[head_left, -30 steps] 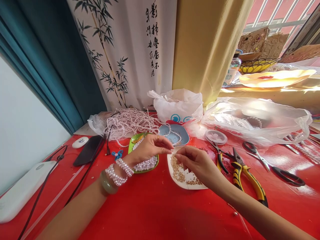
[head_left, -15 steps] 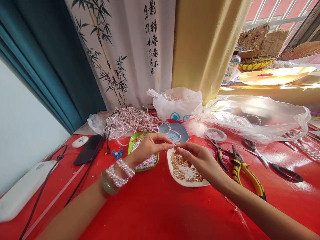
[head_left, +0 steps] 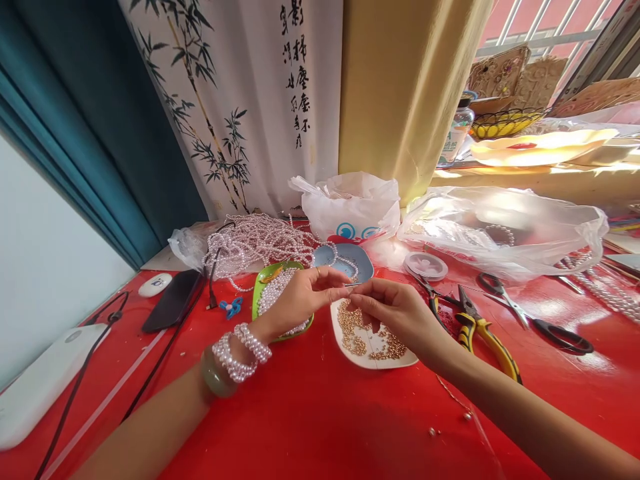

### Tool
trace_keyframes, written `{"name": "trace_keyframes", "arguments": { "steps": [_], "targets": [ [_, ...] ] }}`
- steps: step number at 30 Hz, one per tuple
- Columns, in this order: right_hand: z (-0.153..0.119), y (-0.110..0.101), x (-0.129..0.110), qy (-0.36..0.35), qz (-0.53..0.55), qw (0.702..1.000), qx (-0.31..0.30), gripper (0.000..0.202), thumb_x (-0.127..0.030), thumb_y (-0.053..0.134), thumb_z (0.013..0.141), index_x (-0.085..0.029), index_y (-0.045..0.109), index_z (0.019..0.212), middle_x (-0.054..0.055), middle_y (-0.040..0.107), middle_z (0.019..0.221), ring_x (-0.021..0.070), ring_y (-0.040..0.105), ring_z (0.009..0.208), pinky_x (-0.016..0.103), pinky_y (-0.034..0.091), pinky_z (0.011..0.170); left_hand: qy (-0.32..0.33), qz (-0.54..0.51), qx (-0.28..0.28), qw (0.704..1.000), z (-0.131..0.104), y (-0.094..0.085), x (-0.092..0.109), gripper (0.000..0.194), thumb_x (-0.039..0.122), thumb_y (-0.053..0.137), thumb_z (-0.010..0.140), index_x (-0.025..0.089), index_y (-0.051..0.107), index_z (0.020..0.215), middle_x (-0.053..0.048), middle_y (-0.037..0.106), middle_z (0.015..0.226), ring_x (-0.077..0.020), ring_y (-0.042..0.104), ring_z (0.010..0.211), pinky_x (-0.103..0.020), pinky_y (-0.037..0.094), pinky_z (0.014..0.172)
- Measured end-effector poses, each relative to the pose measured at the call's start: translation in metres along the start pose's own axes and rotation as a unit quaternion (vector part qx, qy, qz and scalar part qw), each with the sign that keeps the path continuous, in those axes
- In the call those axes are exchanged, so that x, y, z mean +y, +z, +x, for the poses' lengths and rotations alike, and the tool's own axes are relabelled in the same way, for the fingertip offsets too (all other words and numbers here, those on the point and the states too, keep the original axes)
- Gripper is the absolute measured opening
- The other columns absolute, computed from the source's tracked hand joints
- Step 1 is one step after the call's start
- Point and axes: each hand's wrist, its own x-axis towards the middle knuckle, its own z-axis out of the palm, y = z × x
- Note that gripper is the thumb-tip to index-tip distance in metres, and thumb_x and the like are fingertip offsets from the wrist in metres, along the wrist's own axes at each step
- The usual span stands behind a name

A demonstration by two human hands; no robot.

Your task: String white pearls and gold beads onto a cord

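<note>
My left hand [head_left: 300, 299], with pearl bracelets [head_left: 234, 357] and a green bangle [head_left: 216, 377] at its wrist, pinches thumb to forefinger. Its fingertips meet those of my right hand [head_left: 393, 308], also closed in a pinch. Between them shows a thin, needle-like piece [head_left: 353, 285], too small to make out for sure. Just below my right hand is a white plate [head_left: 345, 350] of small gold beads [head_left: 354, 340]. Partly behind my left hand stands a green plate [head_left: 257, 290] of white pearl beads [head_left: 274, 293].
Behind lie a blue plate [head_left: 363, 263], heaped pearl strands [head_left: 265, 240] and plastic bags [head_left: 350, 207]. On the right are pliers [head_left: 487, 337], scissors [head_left: 517, 310] and a clear round spool [head_left: 425, 265]. A phone [head_left: 173, 301] and cables lie left. Loose pearls [head_left: 433, 432] sit near my right forearm.
The view has shifted slightly. The fingertips stay together, and the thin piece between them now shows more plainly. Loose pearls near my right forearm have come into sight.
</note>
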Motion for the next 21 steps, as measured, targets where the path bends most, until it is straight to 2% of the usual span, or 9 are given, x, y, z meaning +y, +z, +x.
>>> {"name": "trace_keyframes", "arguments": {
  "steps": [3,6,8,14,21],
  "targets": [
    [0.000,-0.004,-0.003,-0.012,-0.001,0.999,0.035,0.016,-0.030,0.055,0.073,-0.015,0.055,0.068,-0.003,0.051,0.053,0.0048,0.046,0.045,0.018,0.037,0.043,-0.001,0.121,-0.047,0.992,-0.002,0.005,-0.005,0.016,0.027,0.058,0.070,0.016,0.062,0.079,-0.003,0.060,0.080,-0.0137,0.054,0.076,-0.028,0.043,0.071],
    [-0.001,-0.007,-0.009,-0.034,-0.001,0.997,0.066,0.014,-0.027,0.055,0.073,-0.014,0.055,0.068,-0.002,0.053,0.056,0.0042,0.045,0.045,0.018,0.036,0.043,0.023,0.262,-0.115,0.958,-0.008,0.013,-0.008,0.011,0.025,0.059,0.068,0.021,0.064,0.077,-0.002,0.056,0.081,-0.0147,0.052,0.079,-0.028,0.042,0.072],
    [-0.001,-0.008,-0.012,-0.046,-0.001,0.996,0.082,0.013,-0.026,0.055,0.072,-0.014,0.055,0.067,-0.003,0.052,0.055,0.0041,0.044,0.044,0.018,0.036,0.042,0.027,0.321,-0.145,0.936,-0.011,0.018,-0.007,0.013,0.024,0.060,0.067,0.023,0.065,0.079,-0.003,0.053,0.087,-0.0150,0.051,0.081,-0.028,0.041,0.072],
    [-0.002,-0.010,-0.018,-0.073,-0.005,0.992,0.103,0.011,-0.024,0.054,0.073,-0.015,0.055,0.067,-0.003,0.051,0.053,0.0047,0.045,0.045,0.019,0.038,0.043,0.017,0.379,-0.170,0.910,-0.008,0.026,-0.006,0.019,0.023,0.065,0.061,0.022,0.066,0.079,-0.004,0.054,0.086,-0.0173,0.049,0.084,-0.028,0.040,0.073],
    [-0.009,-0.012,-0.028,-0.141,0.002,0.973,0.185,0.011,-0.025,0.052,0.075,-0.016,0.056,0.069,-0.001,0.054,0.058,0.0063,0.050,0.050,0.020,0.044,0.047,0.048,0.376,-0.179,0.908,-0.004,0.031,-0.012,0.005,0.017,0.061,0.062,0.019,0.064,0.065,-0.002,0.059,0.070,-0.0195,0.046,0.085,-0.031,0.036,0.075]
  ]
}}
